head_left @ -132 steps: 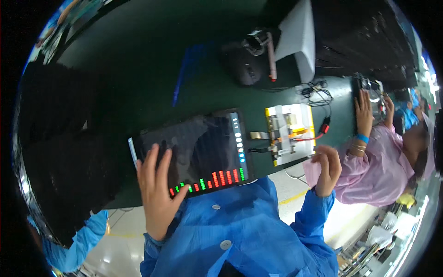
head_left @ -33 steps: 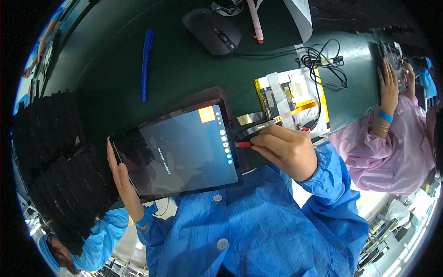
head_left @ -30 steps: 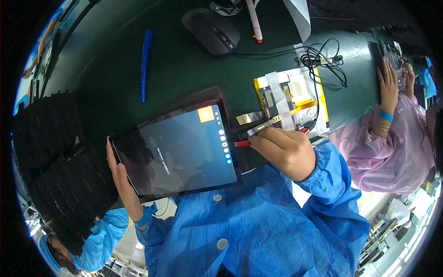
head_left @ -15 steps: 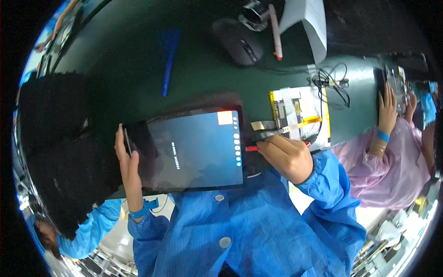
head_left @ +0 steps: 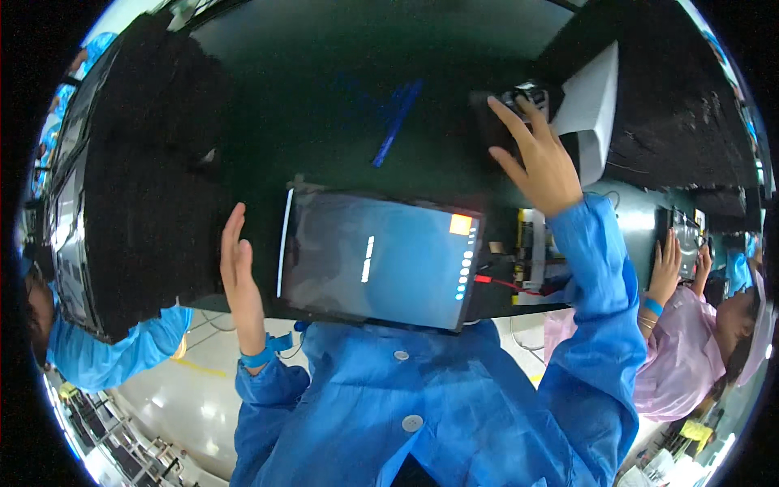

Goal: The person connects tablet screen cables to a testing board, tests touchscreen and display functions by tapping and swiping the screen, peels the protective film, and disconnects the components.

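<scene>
A tablet [head_left: 349,268] with a lit blue screen lies at the table's front edge. My left hand [head_left: 242,272] stands just off its left edge, fingers stretched and holding nothing. Farther off at the right, my right hand [head_left: 540,158] reaches over the dark mouse [head_left: 483,122] with spread fingers. The fingertips are close to a shiny round object [head_left: 531,93]; whether they touch anything I cannot tell. A red plug [head_left: 483,278] on a cable sits at the tablet's right edge. Beside it lies a yellow-edged battery pack [head_left: 529,243], partly hidden by my sleeve.
A blue strip [head_left: 398,123] lies beyond the tablet. A curled white sheet [head_left: 594,105] stands at the back right. Black fabric-like panels [head_left: 154,187] border the left side. At the right, a co-worker in a pink sleeve [head_left: 677,357] handles a device [head_left: 686,239].
My right hand has left the red plug and cable and moved away to the mouse area. My left hand has let go of the tablet's left edge. The view has shifted.
</scene>
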`<move>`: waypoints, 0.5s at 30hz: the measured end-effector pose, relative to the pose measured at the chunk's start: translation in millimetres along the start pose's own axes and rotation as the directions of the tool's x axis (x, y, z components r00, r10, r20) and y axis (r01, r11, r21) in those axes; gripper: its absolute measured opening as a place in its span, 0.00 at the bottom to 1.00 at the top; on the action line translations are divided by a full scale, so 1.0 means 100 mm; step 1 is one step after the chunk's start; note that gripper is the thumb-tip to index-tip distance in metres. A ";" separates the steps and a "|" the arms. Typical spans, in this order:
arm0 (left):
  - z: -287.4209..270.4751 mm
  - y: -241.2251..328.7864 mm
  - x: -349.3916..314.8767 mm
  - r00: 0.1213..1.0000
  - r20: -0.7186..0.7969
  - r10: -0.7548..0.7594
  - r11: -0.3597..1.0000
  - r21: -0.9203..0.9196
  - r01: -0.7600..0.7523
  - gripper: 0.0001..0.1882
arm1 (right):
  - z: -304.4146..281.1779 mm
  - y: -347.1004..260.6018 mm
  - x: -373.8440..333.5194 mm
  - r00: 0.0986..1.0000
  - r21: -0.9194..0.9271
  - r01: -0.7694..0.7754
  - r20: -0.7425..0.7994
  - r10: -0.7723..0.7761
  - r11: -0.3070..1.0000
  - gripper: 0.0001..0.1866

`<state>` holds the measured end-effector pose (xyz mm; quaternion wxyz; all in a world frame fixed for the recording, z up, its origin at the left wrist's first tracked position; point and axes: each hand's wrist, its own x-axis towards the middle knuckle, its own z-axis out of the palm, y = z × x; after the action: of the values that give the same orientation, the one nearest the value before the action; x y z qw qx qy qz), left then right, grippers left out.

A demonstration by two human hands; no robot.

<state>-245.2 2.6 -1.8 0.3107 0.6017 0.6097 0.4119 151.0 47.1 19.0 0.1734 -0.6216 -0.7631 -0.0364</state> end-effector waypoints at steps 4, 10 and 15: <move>-0.06 -0.05 -0.19 0.999 -0.026 0.033 0.999 0.030 -0.033 0.26 | 0.37 0.01 0.09 0.997 0.031 -0.012 0.076 0.010 0.999 0.33; -0.15 -0.06 -0.24 0.999 -0.047 0.023 0.999 0.035 -0.022 0.25 | 0.28 -0.01 0.15 0.993 0.110 0.018 0.117 -0.031 0.994 0.35; -0.13 -0.06 -0.23 0.998 -0.047 0.045 0.999 0.021 -0.044 0.24 | 0.26 -0.12 0.01 0.992 0.084 -0.005 0.126 -0.005 0.996 0.35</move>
<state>-257.7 -21.0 -4.0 0.2808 0.6083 0.6076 0.4266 133.6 51.8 -2.8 0.1507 -0.6147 -0.7734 0.0352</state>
